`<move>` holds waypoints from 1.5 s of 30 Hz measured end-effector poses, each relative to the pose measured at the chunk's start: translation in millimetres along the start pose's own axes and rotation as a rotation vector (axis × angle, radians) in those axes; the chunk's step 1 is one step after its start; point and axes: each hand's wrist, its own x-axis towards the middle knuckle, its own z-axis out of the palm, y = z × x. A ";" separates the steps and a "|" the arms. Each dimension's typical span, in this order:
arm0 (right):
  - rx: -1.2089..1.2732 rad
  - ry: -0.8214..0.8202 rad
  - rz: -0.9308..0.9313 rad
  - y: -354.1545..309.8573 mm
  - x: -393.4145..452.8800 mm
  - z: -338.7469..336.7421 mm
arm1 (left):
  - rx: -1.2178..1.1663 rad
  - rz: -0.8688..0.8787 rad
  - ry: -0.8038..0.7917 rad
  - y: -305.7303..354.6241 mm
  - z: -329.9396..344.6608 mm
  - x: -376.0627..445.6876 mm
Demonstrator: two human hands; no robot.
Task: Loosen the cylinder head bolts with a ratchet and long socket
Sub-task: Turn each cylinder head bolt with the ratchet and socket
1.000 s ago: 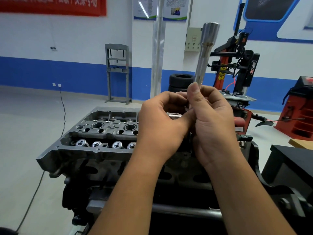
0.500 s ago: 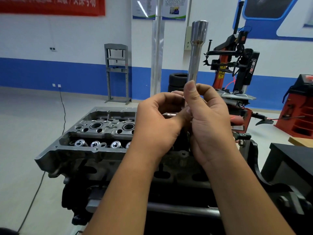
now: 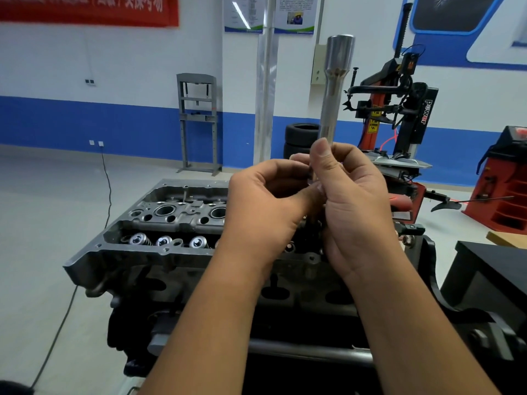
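Socket (image 3: 336,86) stands upright above the head (image 3: 171,215), both hands' (image 3: 265,206) (image 3: 356,206) grip clenched at its base; it should seat squarely.

You stand in an auto repair training workshop. A bare engine cylinder head (image 3: 171,223) sits at six o'clock; a tire changer (image 3: 399,109) stands at one o'clock, stacked tires (image 3: 301,138) at twelve, a shop press (image 3: 198,121) at eleven, and a red banner (image 3: 85,8) hangs at ten.

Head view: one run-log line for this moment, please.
stage: tool prep | long socket: upright, both hands | left hand | right hand | cylinder head: untouched
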 end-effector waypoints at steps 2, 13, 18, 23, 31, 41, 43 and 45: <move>-0.011 0.002 -0.015 0.3 0.2 -0.6 | 0.001 -0.001 -0.011 0.1 0.0 0.6; 0.011 0.027 -0.002 -2.0 -0.9 -0.1 | 0.063 -0.015 0.005 2.6 0.7 -0.7; 0.009 0.020 -0.044 -1.6 -1.3 -1.3 | -0.027 -0.049 -0.153 5.0 -0.6 -0.8; 0.006 0.001 0.002 -1.0 -1.0 -2.2 | 0.048 -0.026 -0.057 1.0 -2.3 0.1; -0.024 0.027 -0.039 0.8 0.4 -1.6 | -0.004 -0.051 -0.149 1.4 -4.9 0.9; -0.018 0.012 -0.052 -0.6 -0.3 -1.2 | 0.049 -0.004 -0.132 -1.7 -2.5 0.8; -0.008 0.013 -0.022 -1.3 0.1 -2.0 | 0.037 -0.029 -0.135 -1.8 -3.7 1.4; -0.010 0.006 0.016 -1.7 -0.3 -2.5 | 0.063 -0.023 -0.089 -2.7 -4.7 2.4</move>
